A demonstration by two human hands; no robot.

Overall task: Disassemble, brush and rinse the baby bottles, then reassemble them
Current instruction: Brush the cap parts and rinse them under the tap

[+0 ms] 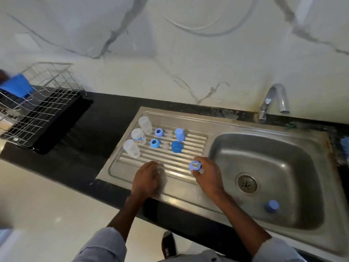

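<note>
Steel drainer (132, 178) ribs are holding the parts in tidy rows, likely so they drain and pair up easily: three bottles (137, 136) at left, two rings (155, 143), two caps (177, 146), and faint clear teats between. Right hand (207, 173) is pinching a third ring (195, 166) in curled fingers just above the drainer's near edge, while left hand (147, 176) is resting flat, fingers relaxed and together. One cap (272, 206) is lying apart in the sink (283, 163), probably awaiting rinsing.

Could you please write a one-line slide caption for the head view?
Right hand holds a blue collar ring over the drainboard, where bottle parts are laid out.
</note>
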